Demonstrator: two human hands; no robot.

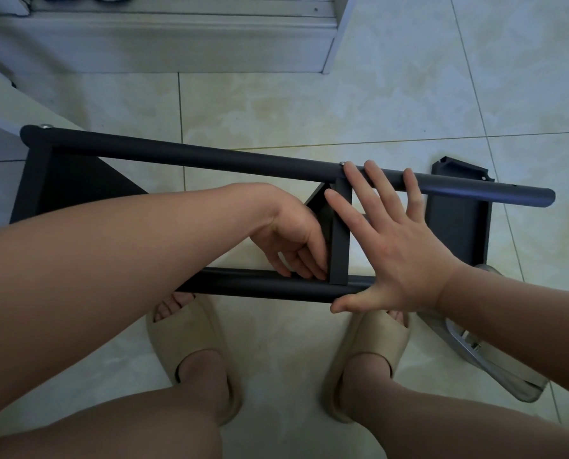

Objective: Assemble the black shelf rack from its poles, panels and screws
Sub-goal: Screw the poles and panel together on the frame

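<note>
A person, seen from above. Both forearms are bare down to the left hand (293, 240) and right hand (395, 246). The lower legs are bare too. Each foot wears a chunky beige foam sandal, left slide (190, 329) and right slide (372, 339), with toes showing in front.

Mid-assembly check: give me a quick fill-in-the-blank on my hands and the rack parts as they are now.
1. The right hand is ___, fingers straight across the upper pole.
2. The left hand touches the middle panel where it joins the ___ pole.
3. Another black panel lies at the poles' ___ end.
Missing words: open; lower; right.
</note>
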